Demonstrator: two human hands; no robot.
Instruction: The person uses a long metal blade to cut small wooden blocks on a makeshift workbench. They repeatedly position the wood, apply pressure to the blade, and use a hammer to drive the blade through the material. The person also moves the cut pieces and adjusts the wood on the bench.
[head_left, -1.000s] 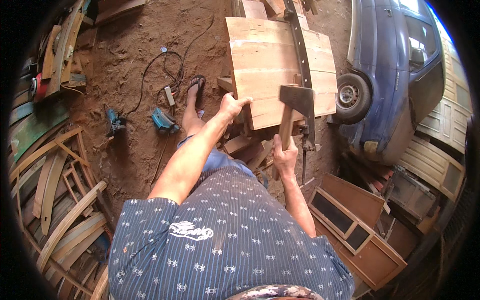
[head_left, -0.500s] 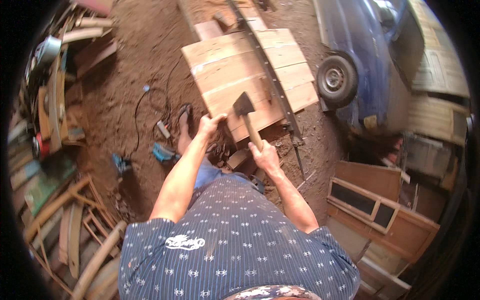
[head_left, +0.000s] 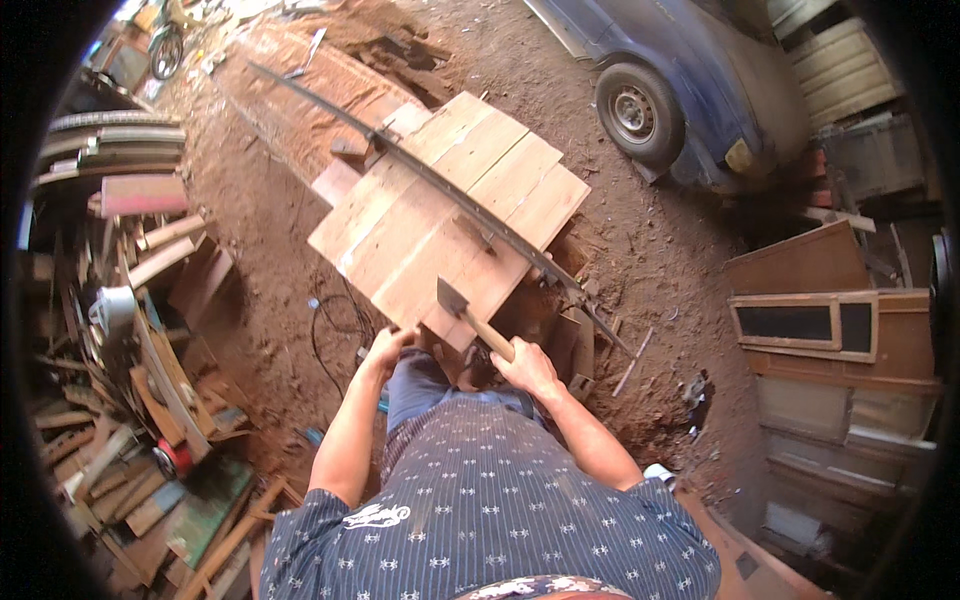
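My right hand (head_left: 528, 368) grips the wooden handle of a hatchet (head_left: 450, 298), its dark, broad head over the lower part of a panel of pale planks (head_left: 390, 240). My left hand (head_left: 388, 350) is at the panel's near left edge, fingers curled at the board's rim. A long dark metal bar (head_left: 450, 190) with holes lies diagonally across the planks, which rest on timber pieces and a longer weathered wooden structure (head_left: 280, 80). What is under the panel is mostly hidden.
Piled scrap boards (head_left: 150, 400) line the left side. A blue car (head_left: 730, 100) stands at upper right, with old doors and panels (head_left: 820, 320) stacked below it. A black cable (head_left: 330, 330) lies on the dirt ground, and a motorbike wheel (head_left: 166, 55) shows at upper left.
The view has turned, so the planks and bar now lie diagonally and the car sits higher. Both hands and the hatchet appear lower in the picture, still near the panel's near edge.
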